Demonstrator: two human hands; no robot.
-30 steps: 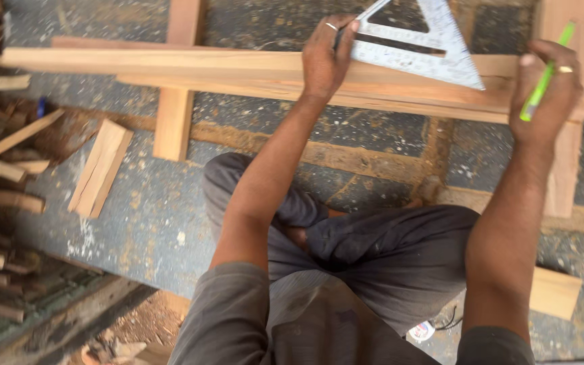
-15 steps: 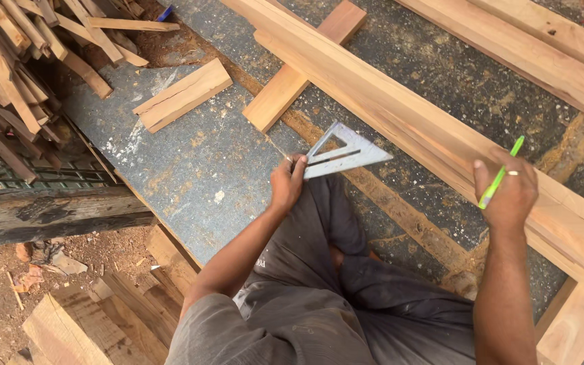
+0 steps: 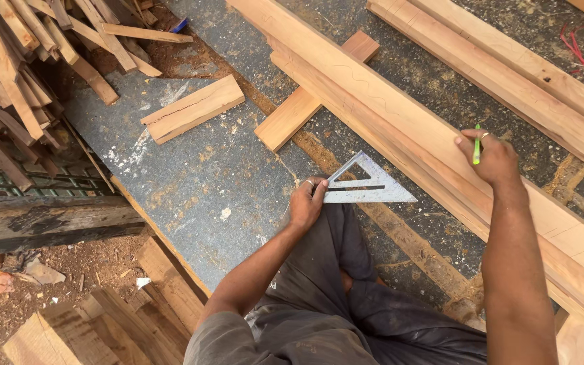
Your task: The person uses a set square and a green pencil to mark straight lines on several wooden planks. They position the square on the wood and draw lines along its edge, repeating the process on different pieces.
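Observation:
My left hand grips one corner of a grey metal triangular square, held over the dark grey work surface just above my knee. My right hand holds a green pencil upright and rests over the long wooden plank that runs diagonally from top centre to bottom right. The square is apart from the plank, a little to its left.
A short wooden block lies on the surface at left. A crosspiece sticks out from under the plank. A pile of wood strips fills the upper left. More planks lie at upper right, offcuts at lower left.
My left hand lifted the square off the plank and drew it back over my knee. The view swung left. My right hand with the pencil stayed on the plank.

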